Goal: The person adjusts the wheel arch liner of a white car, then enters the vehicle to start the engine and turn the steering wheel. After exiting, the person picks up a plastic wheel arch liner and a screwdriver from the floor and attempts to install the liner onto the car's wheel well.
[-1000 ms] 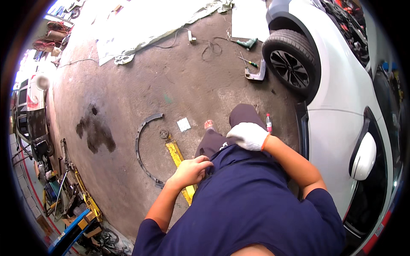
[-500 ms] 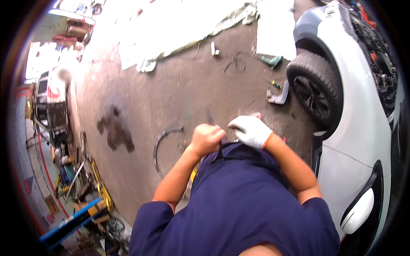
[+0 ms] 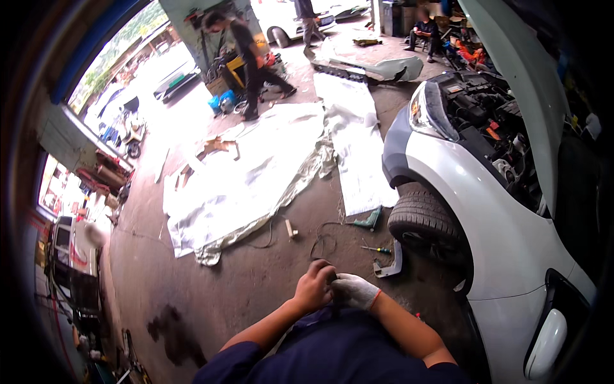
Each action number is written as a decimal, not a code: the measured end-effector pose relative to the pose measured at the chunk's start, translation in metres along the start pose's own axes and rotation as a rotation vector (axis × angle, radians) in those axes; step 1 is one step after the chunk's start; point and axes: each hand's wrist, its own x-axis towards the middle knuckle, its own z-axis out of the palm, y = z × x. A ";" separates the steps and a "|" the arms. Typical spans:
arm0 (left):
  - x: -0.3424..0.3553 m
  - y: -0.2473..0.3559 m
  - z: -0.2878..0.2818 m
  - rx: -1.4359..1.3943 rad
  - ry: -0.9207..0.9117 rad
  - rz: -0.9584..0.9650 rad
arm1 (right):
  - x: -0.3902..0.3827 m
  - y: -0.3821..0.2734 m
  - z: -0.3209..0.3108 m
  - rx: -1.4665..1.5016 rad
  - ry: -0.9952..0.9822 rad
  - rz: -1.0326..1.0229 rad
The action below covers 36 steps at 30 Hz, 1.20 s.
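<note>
Left hand [image 3: 316, 282], bare, fingers curled, now against right hand [image 3: 352, 289] in front of the waist, after a small gap half a second ago. White glove [image 3: 366, 294] on the right; fingertips hidden by the overlap, pinching or not, cannot tell. View tipped upward since then. White car [image 3: 441, 168] close on the right, blocking that side. Ahead on the floor, near the tyre [image 3: 421, 215]: L-shaped trim [image 3: 397, 260], screwdriver [image 3: 384, 250], green power tool [image 3: 369, 219]. Farther off, white sheet [image 3: 256, 173], engine bay [image 3: 480, 109] more fully in sight, bumper [image 3: 400, 68], walker [image 3: 248, 57] and seated person [image 3: 425, 28] newly visible.
</note>
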 end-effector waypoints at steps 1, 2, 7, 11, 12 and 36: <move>0.011 -0.005 -0.004 -0.014 0.079 -0.086 | 0.008 -0.009 -0.007 0.046 0.019 0.019; 0.018 -0.020 -0.003 0.040 0.041 -0.147 | 0.017 -0.020 -0.011 0.092 0.035 0.035; 0.042 -0.099 -0.012 -0.284 -0.263 -0.347 | 0.054 -0.061 -0.003 0.140 0.266 -0.144; 0.071 -0.134 -0.028 -0.270 -0.360 -0.597 | 0.044 -0.126 0.011 0.526 0.417 -0.136; 0.074 -0.138 -0.033 -0.150 -0.481 -0.621 | 0.035 -0.132 0.005 0.527 0.326 -0.225; 0.096 -0.078 0.024 -0.071 -0.338 -0.359 | -0.082 -0.100 0.000 0.268 0.462 -0.564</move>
